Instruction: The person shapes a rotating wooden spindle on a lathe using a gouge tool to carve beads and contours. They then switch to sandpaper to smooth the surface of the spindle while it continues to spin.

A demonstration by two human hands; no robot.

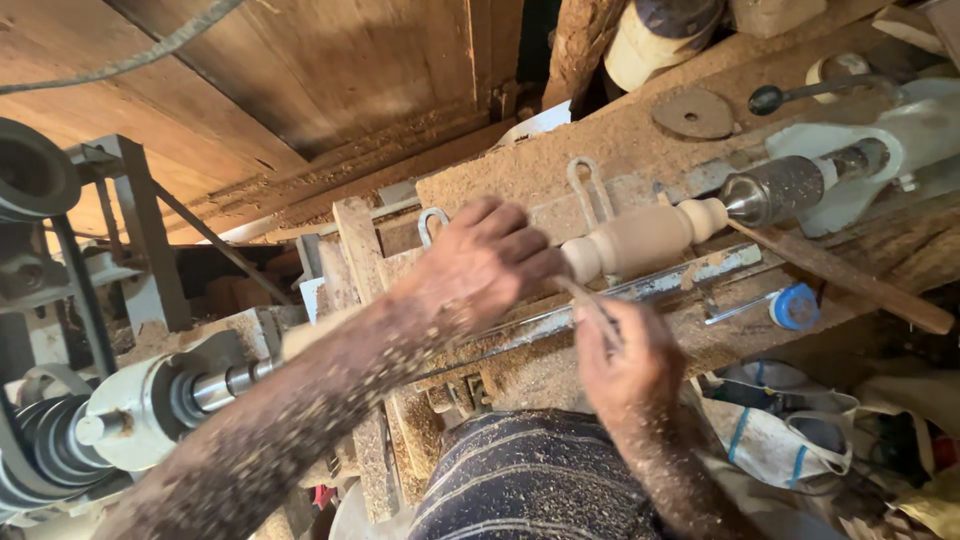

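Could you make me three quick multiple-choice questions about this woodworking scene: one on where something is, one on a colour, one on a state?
1. Where does the left hand rest?
A. on the turned wooden spindle in the lathe
B. on the floor
C. on the belt pulley

2. What colour is the small round cap on the bench?
A. red
B. blue
C. yellow

3. What is the right hand doing?
A. hanging open and empty
B. gripping a slim tool that points at the spindle
C. holding a cup

Answers: 1 A, the fingers lie over the spindle's left end. 2 B, it shows bright blue. 3 B, the fingers are closed round the tool's shaft.
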